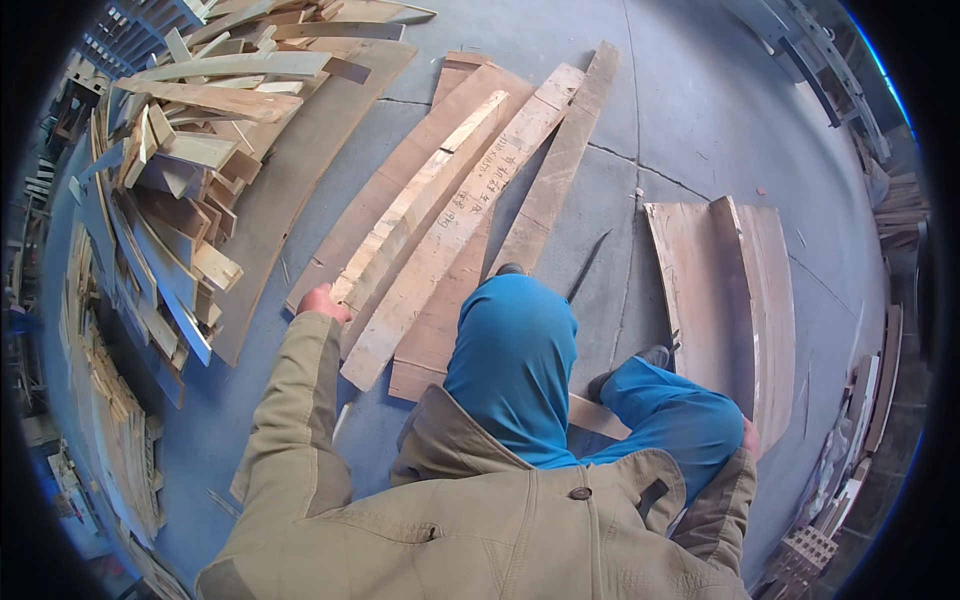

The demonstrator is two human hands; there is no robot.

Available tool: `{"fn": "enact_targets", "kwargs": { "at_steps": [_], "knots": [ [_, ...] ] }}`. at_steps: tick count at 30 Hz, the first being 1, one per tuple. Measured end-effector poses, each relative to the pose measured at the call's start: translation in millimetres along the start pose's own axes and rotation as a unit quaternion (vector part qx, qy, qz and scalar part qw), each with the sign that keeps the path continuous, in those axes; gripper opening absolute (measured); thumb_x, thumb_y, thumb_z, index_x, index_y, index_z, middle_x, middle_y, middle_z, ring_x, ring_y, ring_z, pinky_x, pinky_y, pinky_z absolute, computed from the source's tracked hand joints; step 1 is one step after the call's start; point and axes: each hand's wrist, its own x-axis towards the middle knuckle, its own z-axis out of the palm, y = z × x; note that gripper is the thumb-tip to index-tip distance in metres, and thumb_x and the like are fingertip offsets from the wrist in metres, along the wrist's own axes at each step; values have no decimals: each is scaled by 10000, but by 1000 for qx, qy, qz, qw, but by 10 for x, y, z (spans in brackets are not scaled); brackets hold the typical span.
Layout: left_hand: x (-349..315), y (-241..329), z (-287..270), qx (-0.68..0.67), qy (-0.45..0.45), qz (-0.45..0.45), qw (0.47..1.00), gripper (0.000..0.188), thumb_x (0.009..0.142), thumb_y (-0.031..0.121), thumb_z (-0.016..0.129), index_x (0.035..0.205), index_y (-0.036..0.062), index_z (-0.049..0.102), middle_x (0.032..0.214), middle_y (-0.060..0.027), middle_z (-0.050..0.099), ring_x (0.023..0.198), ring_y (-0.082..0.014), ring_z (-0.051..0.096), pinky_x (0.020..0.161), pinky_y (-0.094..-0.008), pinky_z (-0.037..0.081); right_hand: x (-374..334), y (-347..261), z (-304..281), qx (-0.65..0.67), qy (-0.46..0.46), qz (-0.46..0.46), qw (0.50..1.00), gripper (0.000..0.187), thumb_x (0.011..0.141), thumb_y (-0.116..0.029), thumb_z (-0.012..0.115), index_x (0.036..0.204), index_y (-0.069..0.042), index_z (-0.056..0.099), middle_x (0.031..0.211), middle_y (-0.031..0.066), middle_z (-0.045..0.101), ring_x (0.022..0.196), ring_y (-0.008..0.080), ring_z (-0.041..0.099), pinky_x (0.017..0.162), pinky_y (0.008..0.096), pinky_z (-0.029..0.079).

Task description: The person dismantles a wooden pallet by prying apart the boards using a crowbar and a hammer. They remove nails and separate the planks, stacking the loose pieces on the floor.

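Note:
My left hand (324,302) is closed at the near end of a pale wooden beam (425,190), which lies lengthwise on a wide brown board (400,165). Just right of it are a long plank (475,195) with handwriting and a narrower, darker plank (560,150). Down at the right, beside my bent knee, my right hand (750,437) shows only in part; its fingers are hidden. It is close to the near end of a narrow board (738,290) standing on edge on a plywood panel (698,270).
A large heap of scrap wood (205,150) fills the upper left, with a wide sheet (310,190) along its side. On the concrete floor (690,110) lies a thin dark strip (590,262). More timber (862,400) lines the right edge. A blue slatted pallet (125,35) stands far left.

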Motion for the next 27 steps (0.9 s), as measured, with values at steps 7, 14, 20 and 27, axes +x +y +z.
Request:
{"fn": "enact_targets", "kwargs": {
  "at_steps": [7, 14, 20, 27],
  "knots": [
    [-535, -10, -371, 15, 35, -2, 999, 604, 596, 181, 920, 1149, 39, 722, 1108, -200, 740, 1025, -331, 721, 896, -409, 566, -75, -111, 149, 131, -21, 4, 991, 397, 966, -348, 672, 1112, 13, 747, 1087, 129, 743, 1013, 204, 677, 912, 337, 510],
    [-1089, 11, -674, 16, 50, 13, 999, 651, 647, 244, 916, 1233, 72, 692, 1158, -195, 723, 1078, -349, 696, 950, -416, 548, -193, -41, 223, 147, -24, -62, 987, 394, 967, -334, 671, 1135, 16, 737, 1092, 129, 740, 1011, 205, 675, 919, 337, 509],
    [-1346, 408, -954, 33, 82, 66, 994, 671, 660, 244, 900, 1277, 110, 675, 1178, -185, 715, 1112, -352, 678, 966, -425, 540, -44, -53, 229, 151, 25, -61, 986, 394, 968, -319, 671, 1159, 21, 726, 1099, 130, 737, 1008, 207, 673, 925, 339, 510],
    [-1297, 1525, -1061, 111, 76, 165, 977, 495, 710, 249, 845, 1166, 115, 705, 1117, -178, 727, 1064, -363, 689, 919, -453, 552, -27, -226, 168, 166, 16, -45, 985, 391, 959, -306, 677, 1141, 38, 723, 1102, 142, 730, 998, 219, 669, 924, 345, 511]
  ]
}}
